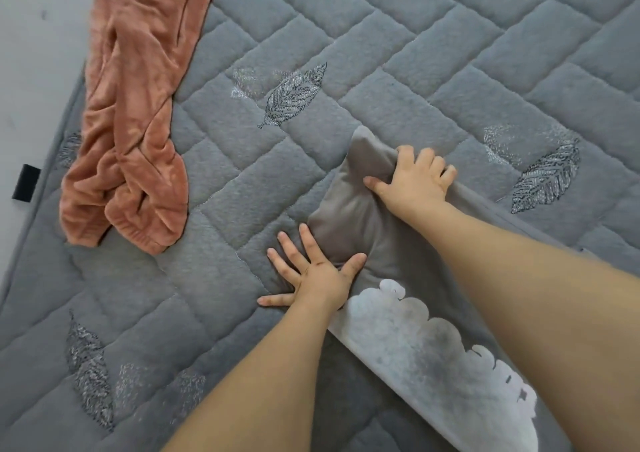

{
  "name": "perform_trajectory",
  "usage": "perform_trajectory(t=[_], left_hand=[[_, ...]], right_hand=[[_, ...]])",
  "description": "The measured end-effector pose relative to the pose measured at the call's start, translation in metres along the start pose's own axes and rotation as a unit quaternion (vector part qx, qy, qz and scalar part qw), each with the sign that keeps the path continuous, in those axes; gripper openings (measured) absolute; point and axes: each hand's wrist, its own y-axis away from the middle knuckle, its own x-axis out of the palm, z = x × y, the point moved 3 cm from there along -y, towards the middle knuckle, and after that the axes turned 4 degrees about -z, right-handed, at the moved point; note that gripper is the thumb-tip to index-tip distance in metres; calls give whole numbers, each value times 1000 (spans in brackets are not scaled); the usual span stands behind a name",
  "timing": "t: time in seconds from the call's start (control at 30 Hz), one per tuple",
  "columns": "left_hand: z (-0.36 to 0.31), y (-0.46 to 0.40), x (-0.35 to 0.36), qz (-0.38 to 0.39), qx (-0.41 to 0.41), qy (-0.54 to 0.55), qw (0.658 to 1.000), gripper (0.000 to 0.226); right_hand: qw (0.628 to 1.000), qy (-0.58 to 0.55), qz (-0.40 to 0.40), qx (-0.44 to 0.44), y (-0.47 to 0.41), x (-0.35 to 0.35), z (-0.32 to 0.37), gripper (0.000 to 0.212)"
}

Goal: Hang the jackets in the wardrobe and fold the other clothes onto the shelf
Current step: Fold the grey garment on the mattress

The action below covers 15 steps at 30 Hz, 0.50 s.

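— Two bare forearms fill the near edge of the head view, reaching out over a grey quilt [433,71] stitched in a brick pattern with leaf embroidery. What are the hands doing?

— Both are on a grey garment [349,209] lying on the quilt. It runs from the lower right toward the middle, and a pale cloud-shaped print [408,341] shows on the part closest to the viewer, between the two forearms.

— And the left hand?

— The left hand [317,277] lies flat with its fingers spread and straight. Its thumb and palm press the near left edge of the garment; the outer fingers reach past that edge onto the quilt itself.

— The right one?

— The right hand [414,178] sits farther along the garment, near its far end. Its fingers are curled over a bunched fold of the cloth, gripping it, with the thumb stretched out to the left on the fabric.

— Anything else on the quilt?

— An orange garment [135,116], soft and crumpled, lies well apart from the grey one, to its far left, along the quilt's left border. Its cuffed ends point toward the viewer. Beyond that border is a pale floor, and a small black tab [26,181] sits at the quilt's edge beside the orange cloth.
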Motion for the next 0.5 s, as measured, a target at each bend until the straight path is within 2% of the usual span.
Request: perform_trajectory(t=[0.1,0.13,0.17,0.27,0.33,0.43,0.5], left_hand=[[-2,8,-4,-21,25,32,999,116],[-1,12,-7,-36,35,54,997,109],[1,17,-11,-52,44,81,994,96],[13,32,-26,-84,60,161,982,29],[24,44,-41,-83,68,173,979,7],[36,66,-72,-45,128,231,964,14],[45,79,-104,-67,172,253,950,16]], right_hand=[[999,-25,2,-37,26,-11,5,38],[997,-51,10,-50,38,-15,6,31],[994,-87,19,-56,49,-20,6,29],[972,-227,48,-27,76,-41,1,28],[955,-291,50,-10,87,-58,0,24],[933,-356,40,-14,106,-83,13,25],[914,-405,26,-25,120,-101,32,31]])
